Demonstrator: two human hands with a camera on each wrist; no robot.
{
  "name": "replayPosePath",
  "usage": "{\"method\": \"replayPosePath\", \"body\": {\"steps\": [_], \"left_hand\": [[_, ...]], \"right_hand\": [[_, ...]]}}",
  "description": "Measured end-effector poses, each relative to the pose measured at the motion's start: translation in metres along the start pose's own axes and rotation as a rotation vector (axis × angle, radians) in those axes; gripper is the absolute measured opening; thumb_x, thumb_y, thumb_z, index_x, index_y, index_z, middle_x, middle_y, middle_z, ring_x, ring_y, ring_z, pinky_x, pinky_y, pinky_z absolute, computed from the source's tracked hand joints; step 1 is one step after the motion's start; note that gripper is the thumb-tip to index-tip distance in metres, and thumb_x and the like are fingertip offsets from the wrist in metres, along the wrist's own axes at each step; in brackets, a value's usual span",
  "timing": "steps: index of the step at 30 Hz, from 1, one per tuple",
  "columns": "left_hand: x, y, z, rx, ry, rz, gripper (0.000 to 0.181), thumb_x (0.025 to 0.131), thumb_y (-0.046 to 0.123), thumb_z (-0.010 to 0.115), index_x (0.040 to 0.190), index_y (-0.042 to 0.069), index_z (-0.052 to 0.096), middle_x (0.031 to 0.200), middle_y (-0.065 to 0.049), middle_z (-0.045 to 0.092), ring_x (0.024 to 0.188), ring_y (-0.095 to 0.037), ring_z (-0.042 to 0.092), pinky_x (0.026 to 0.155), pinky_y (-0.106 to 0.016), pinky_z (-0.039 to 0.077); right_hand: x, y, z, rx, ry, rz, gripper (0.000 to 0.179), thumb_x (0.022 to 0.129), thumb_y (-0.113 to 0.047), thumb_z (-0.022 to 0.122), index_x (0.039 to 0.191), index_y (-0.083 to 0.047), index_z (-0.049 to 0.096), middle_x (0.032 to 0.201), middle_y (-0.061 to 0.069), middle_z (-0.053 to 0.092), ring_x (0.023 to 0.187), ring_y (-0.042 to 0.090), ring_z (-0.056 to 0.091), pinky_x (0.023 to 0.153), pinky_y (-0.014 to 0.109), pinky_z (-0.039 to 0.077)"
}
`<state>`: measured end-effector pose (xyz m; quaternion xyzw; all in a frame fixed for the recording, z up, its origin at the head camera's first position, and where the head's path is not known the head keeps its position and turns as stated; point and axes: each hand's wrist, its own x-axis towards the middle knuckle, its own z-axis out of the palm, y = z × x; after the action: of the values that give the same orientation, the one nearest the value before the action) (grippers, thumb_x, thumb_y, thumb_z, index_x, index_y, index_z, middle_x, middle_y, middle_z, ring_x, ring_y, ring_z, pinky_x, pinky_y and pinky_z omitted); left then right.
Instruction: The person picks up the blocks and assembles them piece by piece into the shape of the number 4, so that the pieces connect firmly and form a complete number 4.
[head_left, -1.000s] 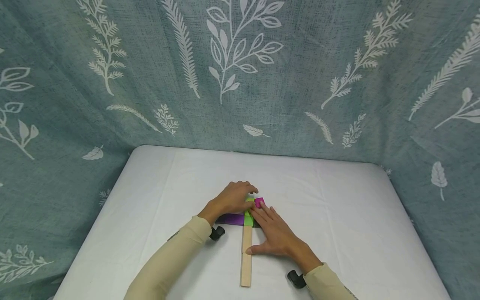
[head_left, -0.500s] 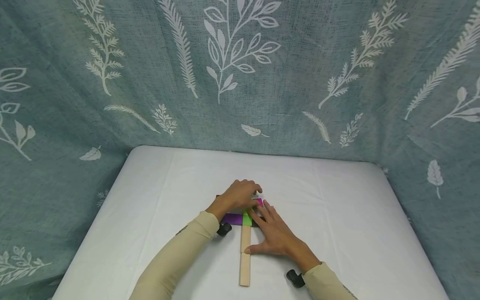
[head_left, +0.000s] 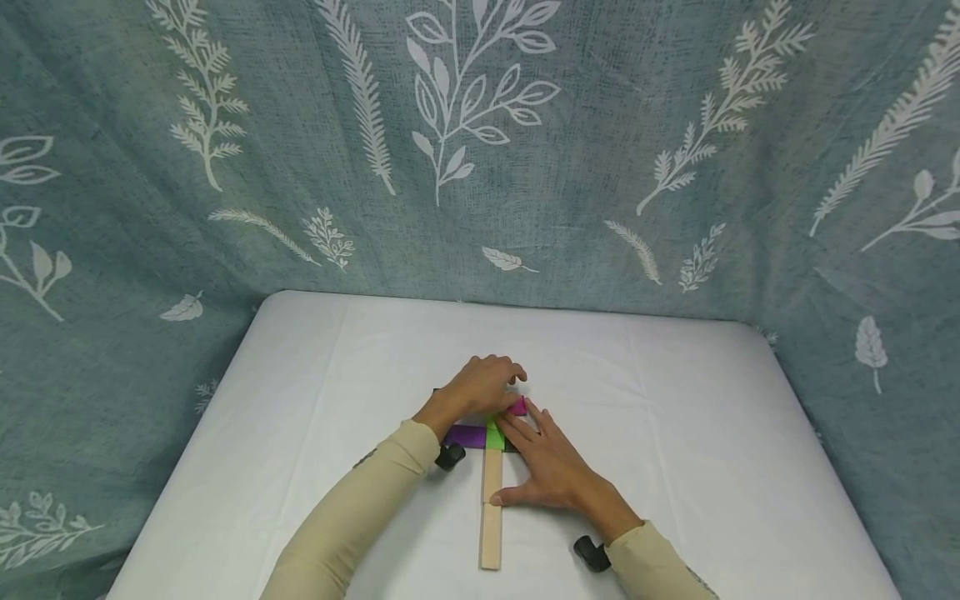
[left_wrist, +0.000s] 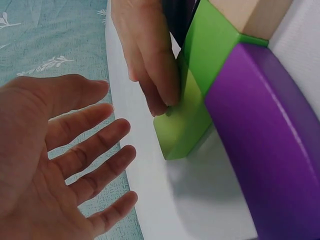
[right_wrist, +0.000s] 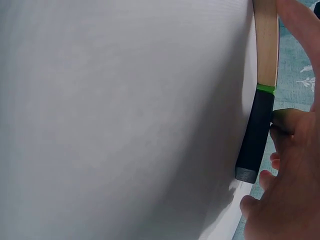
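A cross-like row of flat blocks lies on the table: two plain wooden blocks (head_left: 491, 533) end to end, a green block (head_left: 495, 438) above them, a purple block (head_left: 467, 436) at its left and a black block (right_wrist: 256, 132) opposite. A lighter green block (left_wrist: 182, 120) continues past the green one. My right hand (head_left: 553, 468) lies with extended fingers on the green blocks, its thumb at the wooden blocks' joint. My left hand (head_left: 480, 387) hovers over the far end, fingers spread and holding nothing. Its thumb overlaps a magenta block (head_left: 520, 407), which is partly hidden.
The table (head_left: 360, 350) has a white cover. A leaf-patterned teal curtain (head_left: 300, 167) hangs behind it. Small black wrist devices (head_left: 592, 553) sit at both cuffs. A dark corner (head_left: 436, 390) shows beside my left wrist.
My left hand has shifted a little right and away, covering the far green block and more of the magenta one. The right hand stays nearly still.
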<state>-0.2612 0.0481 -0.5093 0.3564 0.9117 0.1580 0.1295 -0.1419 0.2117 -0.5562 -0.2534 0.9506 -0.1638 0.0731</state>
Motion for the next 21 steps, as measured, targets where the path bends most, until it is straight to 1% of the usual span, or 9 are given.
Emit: {"method": "replayPosePath", "body": {"steps": [6, 10, 15, 21], "left_hand": [[0.0006, 0.0009, -0.0015, -0.009, -0.010, 0.016, 0.038, 0.098, 0.030, 0.065, 0.134, 0.018, 0.065, 0.122, 0.001, 0.067, 0.120, -0.020, 0.059, 0.107, -0.046, 0.042], [0.0005, 0.0005, -0.0019, -0.015, -0.013, 0.006, 0.038, 0.098, 0.031, 0.066, 0.134, 0.018, 0.065, 0.122, 0.001, 0.067, 0.119, -0.020, 0.059, 0.108, -0.046, 0.042], [0.0002, -0.0024, -0.0026, -0.034, -0.013, -0.018, 0.038, 0.098, 0.030, 0.066, 0.134, 0.017, 0.065, 0.121, 0.000, 0.067, 0.119, -0.021, 0.060, 0.108, -0.046, 0.042], [-0.0014, -0.0038, -0.0023, -0.050, -0.009, -0.014, 0.038, 0.098, 0.029, 0.065, 0.133, 0.015, 0.066, 0.122, -0.002, 0.068, 0.118, -0.022, 0.060, 0.106, -0.047, 0.044]], "right_hand": [[0.0004, -0.0006, -0.0011, -0.004, -0.012, 0.011, 0.119, 0.072, -0.087, 0.061, 0.162, -0.018, 0.026, 0.167, -0.005, 0.020, 0.155, 0.035, 0.002, 0.122, 0.058, 0.004], [0.0011, -0.0016, -0.0019, -0.005, -0.017, 0.024, 0.118, 0.072, -0.087, 0.061, 0.162, -0.020, 0.026, 0.167, -0.006, 0.021, 0.155, 0.035, 0.003, 0.122, 0.058, 0.002], [0.0010, -0.0021, -0.0028, 0.002, -0.008, 0.016, 0.117, 0.072, -0.085, 0.063, 0.162, -0.020, 0.027, 0.167, -0.007, 0.021, 0.154, 0.037, 0.005, 0.122, 0.059, 0.004], [-0.0014, -0.0042, -0.0048, 0.032, 0.013, -0.002, 0.115, 0.073, -0.082, 0.066, 0.162, -0.020, 0.028, 0.166, -0.006, 0.022, 0.154, 0.037, 0.005, 0.121, 0.060, 0.007]]}}
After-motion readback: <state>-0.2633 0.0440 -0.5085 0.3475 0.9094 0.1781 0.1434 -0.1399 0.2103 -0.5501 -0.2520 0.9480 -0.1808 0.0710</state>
